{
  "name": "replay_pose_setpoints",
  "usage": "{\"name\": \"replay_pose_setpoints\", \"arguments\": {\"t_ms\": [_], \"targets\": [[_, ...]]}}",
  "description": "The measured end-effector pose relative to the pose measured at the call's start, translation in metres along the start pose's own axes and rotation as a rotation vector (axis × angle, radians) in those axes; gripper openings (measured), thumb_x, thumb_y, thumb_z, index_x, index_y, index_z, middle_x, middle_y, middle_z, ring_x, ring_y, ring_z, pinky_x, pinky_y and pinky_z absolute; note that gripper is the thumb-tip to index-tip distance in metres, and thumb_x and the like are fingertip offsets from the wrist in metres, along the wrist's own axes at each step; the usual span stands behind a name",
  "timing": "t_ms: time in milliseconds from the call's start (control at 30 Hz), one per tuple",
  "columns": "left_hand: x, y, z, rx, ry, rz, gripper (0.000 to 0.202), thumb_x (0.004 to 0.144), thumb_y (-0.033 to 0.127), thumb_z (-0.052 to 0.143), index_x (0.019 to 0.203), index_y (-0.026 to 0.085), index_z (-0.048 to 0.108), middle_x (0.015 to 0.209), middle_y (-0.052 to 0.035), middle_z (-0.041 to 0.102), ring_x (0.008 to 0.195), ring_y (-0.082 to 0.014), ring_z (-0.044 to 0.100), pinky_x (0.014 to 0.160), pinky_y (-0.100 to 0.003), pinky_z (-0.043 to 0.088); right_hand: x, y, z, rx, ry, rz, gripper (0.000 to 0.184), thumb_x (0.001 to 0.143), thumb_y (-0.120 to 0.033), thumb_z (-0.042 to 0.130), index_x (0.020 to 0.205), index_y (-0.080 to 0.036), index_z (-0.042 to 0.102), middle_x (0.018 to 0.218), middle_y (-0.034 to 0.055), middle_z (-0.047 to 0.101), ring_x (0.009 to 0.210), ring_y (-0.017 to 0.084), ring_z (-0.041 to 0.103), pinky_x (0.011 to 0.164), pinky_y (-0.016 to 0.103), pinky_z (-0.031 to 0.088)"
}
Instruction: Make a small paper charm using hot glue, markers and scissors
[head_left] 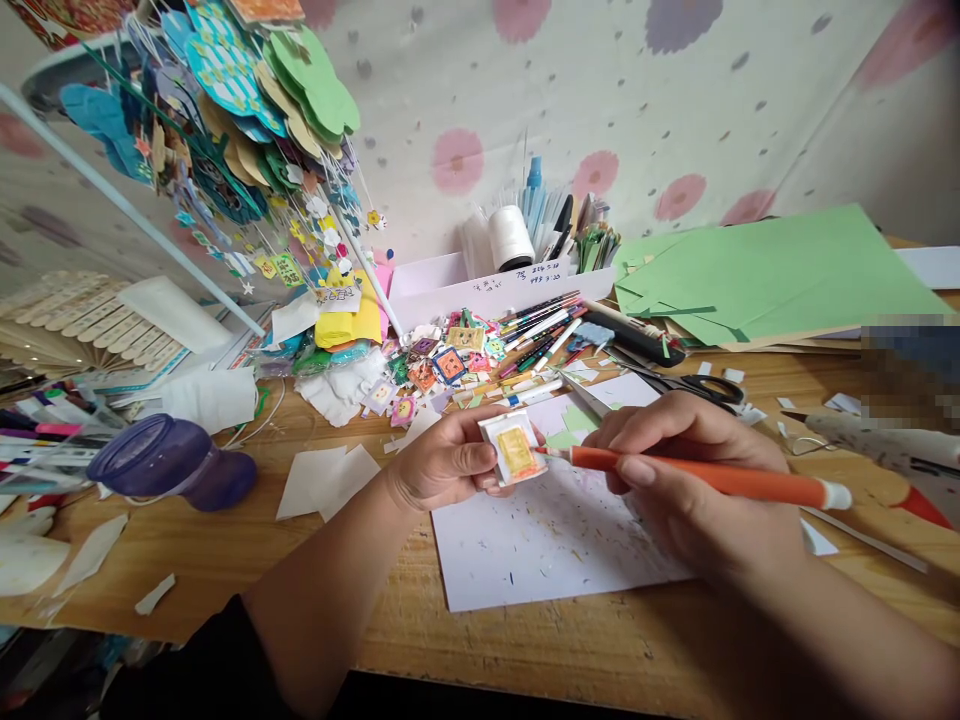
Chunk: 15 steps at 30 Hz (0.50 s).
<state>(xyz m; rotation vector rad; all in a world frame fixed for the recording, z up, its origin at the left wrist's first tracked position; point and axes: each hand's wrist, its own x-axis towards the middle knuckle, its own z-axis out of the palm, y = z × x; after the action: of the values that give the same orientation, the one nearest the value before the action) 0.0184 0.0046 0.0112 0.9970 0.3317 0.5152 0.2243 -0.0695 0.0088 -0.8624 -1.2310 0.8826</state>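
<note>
Between the thumb and fingers of my left hand (pixel 442 455) is a small white paper card (pixel 515 447). A yellow rectangle is coloured on it, with orange along its lower edge. My right hand (pixel 697 480) grips an orange marker pen (pixel 720 480), its tip at the card's right edge by the orange part. I cannot tell whether the tip touches. Below both hands lies a white sheet of paper (pixel 495 560) dotted with coloured marks. Green paper scraps (pixel 570 425) rest on its far part, partly behind my right hand.
Behind my hands are a heap of small coloured paper pieces (pixel 450 366), several thin marker pens (pixel 544 330) and black-handled scissors (pixel 697 388). A purple jar (pixel 172 460) stands left. Paper cut-outs hang from a rack (pixel 135 200). Green sheets (pixel 772 270) lie at the back right.
</note>
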Motion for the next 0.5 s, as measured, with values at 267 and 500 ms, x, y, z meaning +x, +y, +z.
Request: {"name": "replay_pose_setpoints", "arguments": {"t_ms": [267, 500], "targets": [[0.0003, -0.0009, -0.0003, -0.017, -0.011, 0.02, 0.038, 0.067, 0.035, 0.076, 0.1, 0.016, 0.067, 0.084, -0.0074, 0.059, 0.056, -0.0061, 0.041, 0.051, -0.023, 0.032, -0.0006, -0.002, 0.0015, 0.073, -0.028, 0.011, 0.014, 0.074, -0.031, 0.072, 0.069, -0.023, 0.063, 0.056, -0.0016, 0.059, 0.056, 0.016, 0.057, 0.06, 0.034, 0.05], [0.0006, -0.0002, 0.0015, -0.025, -0.014, 0.003, 0.04, 0.065, 0.034, 0.078, 0.101, 0.018, 0.067, 0.087, -0.0086, 0.059, 0.06, -0.0082, 0.045, 0.05, -0.022, 0.03, -0.0003, -0.0029, 0.0009, 0.0, -0.003, 0.018, 0.012, 0.073, -0.029, 0.074, 0.071, -0.022, 0.064, 0.063, 0.0006, 0.063, 0.059, 0.016, 0.059, 0.056, 0.031, 0.048]]}}
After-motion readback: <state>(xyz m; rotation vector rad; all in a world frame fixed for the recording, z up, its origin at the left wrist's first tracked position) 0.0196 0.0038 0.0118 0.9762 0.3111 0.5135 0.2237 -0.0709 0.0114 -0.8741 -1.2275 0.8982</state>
